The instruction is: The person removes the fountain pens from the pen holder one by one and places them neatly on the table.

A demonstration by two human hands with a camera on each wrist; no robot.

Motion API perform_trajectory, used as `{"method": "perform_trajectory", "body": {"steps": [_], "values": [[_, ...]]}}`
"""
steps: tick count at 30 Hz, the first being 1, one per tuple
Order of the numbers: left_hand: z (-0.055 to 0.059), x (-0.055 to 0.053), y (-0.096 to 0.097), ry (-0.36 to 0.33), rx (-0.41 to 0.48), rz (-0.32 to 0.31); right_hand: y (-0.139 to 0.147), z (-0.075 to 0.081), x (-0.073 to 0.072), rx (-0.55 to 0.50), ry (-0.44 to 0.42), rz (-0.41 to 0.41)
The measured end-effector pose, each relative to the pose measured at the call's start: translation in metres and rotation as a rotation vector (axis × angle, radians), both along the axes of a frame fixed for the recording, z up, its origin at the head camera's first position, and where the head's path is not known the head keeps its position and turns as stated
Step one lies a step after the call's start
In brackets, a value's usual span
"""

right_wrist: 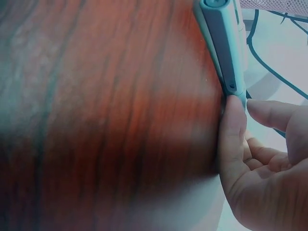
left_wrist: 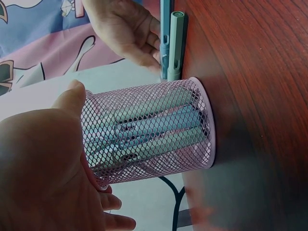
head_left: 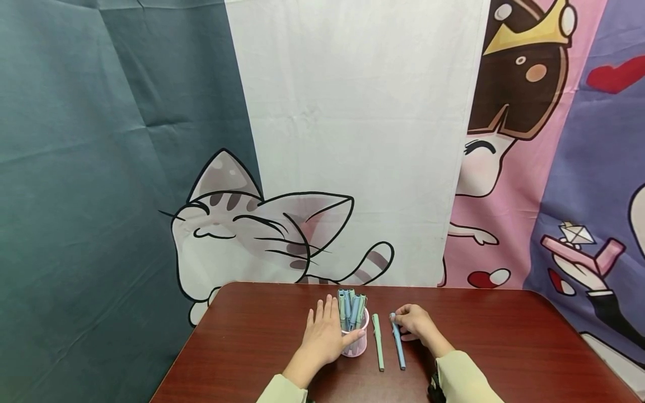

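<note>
A pink mesh pen holder (head_left: 355, 346) stands upright on the table, with several blue and green pens (head_left: 351, 309) in it. My left hand (head_left: 323, 336) rests against its left side, fingers straight and thumb reaching across its front; the left wrist view shows the palm (left_wrist: 38, 163) at the holder's rim end. To the right of the holder a green pen (head_left: 378, 342) lies on the table. Beside that lies a blue pen (head_left: 398, 344). My right hand (head_left: 417, 323) pinches the blue pen's far end between thumb and finger, seen close in the right wrist view.
The brown wooden table (head_left: 242, 341) has rounded far corners. Behind it hangs a cloth backdrop (head_left: 353, 112) printed with a cartoon cat and other figures. A dark cable (left_wrist: 177, 202) shows beyond the table in the left wrist view.
</note>
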State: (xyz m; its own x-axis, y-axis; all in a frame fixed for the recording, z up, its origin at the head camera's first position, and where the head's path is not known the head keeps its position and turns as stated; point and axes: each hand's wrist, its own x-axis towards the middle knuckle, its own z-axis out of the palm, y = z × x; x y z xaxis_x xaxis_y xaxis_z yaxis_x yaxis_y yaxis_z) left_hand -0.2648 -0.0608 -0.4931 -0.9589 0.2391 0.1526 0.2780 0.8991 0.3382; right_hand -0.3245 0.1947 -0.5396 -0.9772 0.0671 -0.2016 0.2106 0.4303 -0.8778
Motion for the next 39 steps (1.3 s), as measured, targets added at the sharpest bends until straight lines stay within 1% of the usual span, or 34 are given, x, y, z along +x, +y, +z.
{"method": "perform_trajectory", "body": {"steps": [6, 10, 16, 24, 27, 32, 39], "values": [[0.000, 0.000, 0.000, -0.009, 0.013, -0.001, 0.001, 0.003, 0.001, -0.011, 0.004, -0.006], [0.000, 0.001, 0.000, -0.013, 0.012, -0.001, 0.001, 0.008, 0.003, -0.028, 0.033, -0.021], [0.001, 0.002, 0.000, -0.009, 0.013, -0.001, -0.002, 0.025, 0.008, -0.075, 0.098, -0.035], [0.002, 0.002, 0.001, -0.008, 0.018, 0.001, -0.015, 0.052, 0.022, -0.111, 0.175, -0.003], [0.002, 0.001, 0.001, -0.008, 0.017, 0.001, -0.021, 0.059, 0.028, -0.115, 0.210, 0.025], [0.000, 0.001, 0.001, -0.010, 0.014, 0.002, -0.029, 0.066, 0.036, -0.121, 0.243, 0.052], [0.000, 0.000, 0.000, -0.005, 0.017, 0.004, -0.036, 0.071, 0.039, -0.141, 0.266, 0.060]]}}
